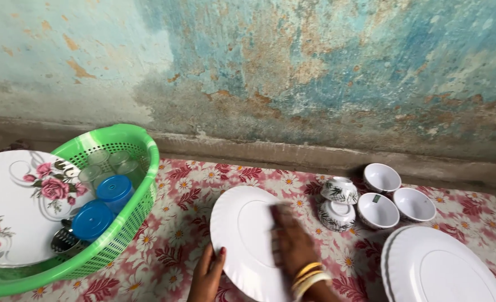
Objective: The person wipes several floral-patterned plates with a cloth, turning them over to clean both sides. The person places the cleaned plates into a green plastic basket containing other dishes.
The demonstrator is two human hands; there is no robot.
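A white round plate (242, 229) is tilted up over the flowered cloth (186, 196). My left hand (207, 275) grips its lower left rim from behind. My right hand (290, 243), blurred and wearing gold bangles on the wrist, lies flat on the plate's face near its right side. Nothing is held in the right hand's fingers.
A green plastic basket (141, 196) at left holds a rose-patterned plate (13, 212), blue-lidded cups (93, 219), clear glasses and a metal strainer. Three white bowls (377, 211) and two upturned patterned bowls (338, 204) sit at right, beside a stack of white plates (438, 268). A peeling wall stands behind.
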